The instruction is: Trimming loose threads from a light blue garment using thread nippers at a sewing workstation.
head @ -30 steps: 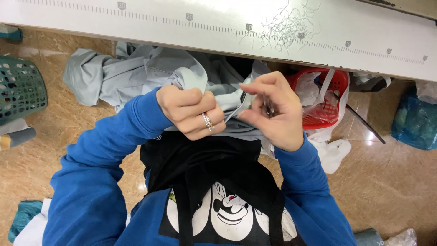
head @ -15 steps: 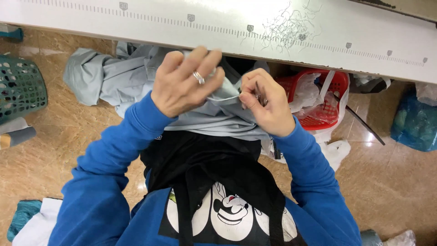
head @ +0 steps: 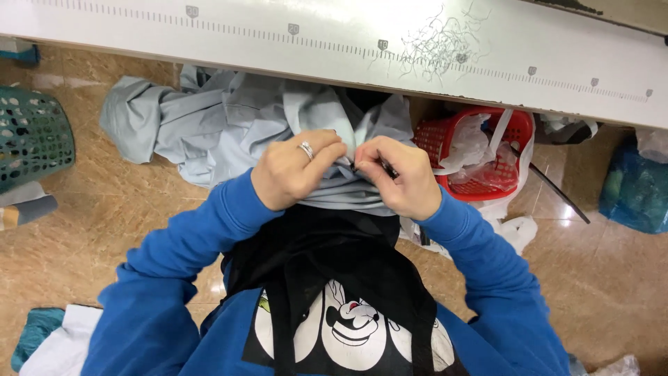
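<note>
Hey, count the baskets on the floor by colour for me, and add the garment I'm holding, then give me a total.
Red baskets: 1
Green baskets: 1
Light grey garment, pinched by the left hand and the right hand: 1
Total: 3

table edge (head: 348, 59) blocks fwd | red basket (head: 511, 139) R | floor (head: 111, 209) L open
</note>
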